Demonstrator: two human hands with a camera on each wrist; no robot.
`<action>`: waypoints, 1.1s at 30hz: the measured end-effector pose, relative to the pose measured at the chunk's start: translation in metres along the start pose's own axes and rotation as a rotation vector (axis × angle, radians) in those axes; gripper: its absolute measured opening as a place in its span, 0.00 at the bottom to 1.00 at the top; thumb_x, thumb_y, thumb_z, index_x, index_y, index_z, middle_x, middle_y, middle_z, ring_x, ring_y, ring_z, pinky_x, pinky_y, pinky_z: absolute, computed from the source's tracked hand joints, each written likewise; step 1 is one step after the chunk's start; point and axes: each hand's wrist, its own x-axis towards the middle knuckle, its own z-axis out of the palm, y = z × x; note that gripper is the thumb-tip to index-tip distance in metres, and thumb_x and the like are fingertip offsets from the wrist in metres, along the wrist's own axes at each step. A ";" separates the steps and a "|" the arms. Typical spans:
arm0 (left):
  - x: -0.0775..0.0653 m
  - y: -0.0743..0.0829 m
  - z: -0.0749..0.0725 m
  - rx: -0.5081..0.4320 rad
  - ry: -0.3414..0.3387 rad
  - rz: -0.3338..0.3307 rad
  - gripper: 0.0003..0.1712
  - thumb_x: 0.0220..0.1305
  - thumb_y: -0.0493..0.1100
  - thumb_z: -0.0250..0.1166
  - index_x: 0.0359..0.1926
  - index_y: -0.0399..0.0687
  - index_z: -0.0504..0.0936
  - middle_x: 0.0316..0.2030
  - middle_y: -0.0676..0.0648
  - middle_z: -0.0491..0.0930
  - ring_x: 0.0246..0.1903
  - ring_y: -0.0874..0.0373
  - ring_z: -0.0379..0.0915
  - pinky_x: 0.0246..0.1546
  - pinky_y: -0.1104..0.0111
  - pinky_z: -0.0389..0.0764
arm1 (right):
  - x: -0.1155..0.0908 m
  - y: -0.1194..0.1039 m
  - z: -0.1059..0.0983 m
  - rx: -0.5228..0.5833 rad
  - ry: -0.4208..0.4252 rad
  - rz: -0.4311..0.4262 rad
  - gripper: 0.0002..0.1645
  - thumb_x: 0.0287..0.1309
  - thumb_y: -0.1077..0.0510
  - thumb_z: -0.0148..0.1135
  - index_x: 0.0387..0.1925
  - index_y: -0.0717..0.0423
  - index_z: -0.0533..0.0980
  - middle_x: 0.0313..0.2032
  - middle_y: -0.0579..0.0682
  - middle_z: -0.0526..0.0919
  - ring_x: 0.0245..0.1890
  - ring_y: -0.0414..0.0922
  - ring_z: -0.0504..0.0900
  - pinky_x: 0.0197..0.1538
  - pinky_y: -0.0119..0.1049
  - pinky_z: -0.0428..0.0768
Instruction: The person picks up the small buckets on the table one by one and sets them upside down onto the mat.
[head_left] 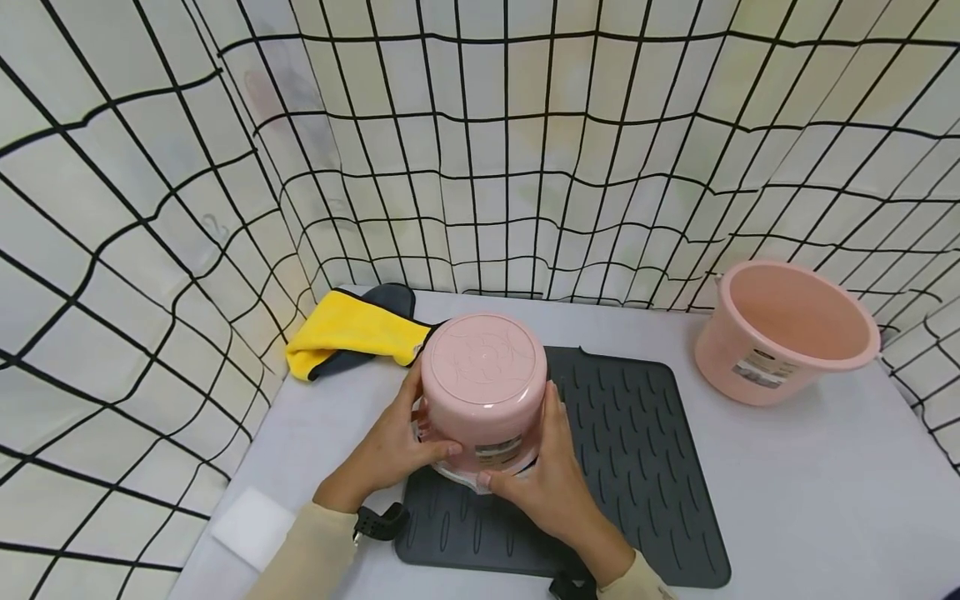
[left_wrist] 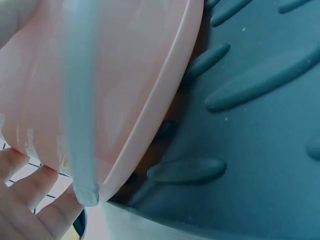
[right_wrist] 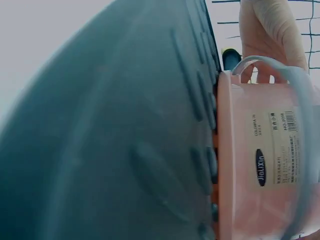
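Note:
A small pink plastic bucket (head_left: 483,362) is upside down over the dark ridged mat (head_left: 637,467). Its rim (left_wrist: 155,107) lies right at the mat's ridges in both wrist views. My left hand (head_left: 393,446) grips the bucket's left side, thumb across the front. On the opposite side my right hand (head_left: 547,483) holds it, thumb low near the rim. A pale handle (left_wrist: 82,100) hangs across the bucket's wall. Facing me is a printed label (right_wrist: 272,150). The bucket's inside is hidden.
Another pink bucket (head_left: 765,354) stands upright at the right rear. Behind the left hand lies a yellow and dark grey cloth (head_left: 352,329). A white square pad (head_left: 255,527) rests by the left forearm. Black wire mesh (head_left: 487,175) encloses the table's back and sides.

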 end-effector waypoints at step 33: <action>-0.003 -0.002 0.003 0.068 0.025 -0.012 0.77 0.52 0.53 0.84 0.83 0.77 0.33 0.81 0.56 0.50 0.77 0.51 0.55 0.74 0.43 0.62 | 0.017 0.006 0.001 0.039 0.018 -0.001 0.84 0.48 0.44 0.85 0.84 0.44 0.29 0.83 0.49 0.43 0.80 0.51 0.54 0.76 0.60 0.60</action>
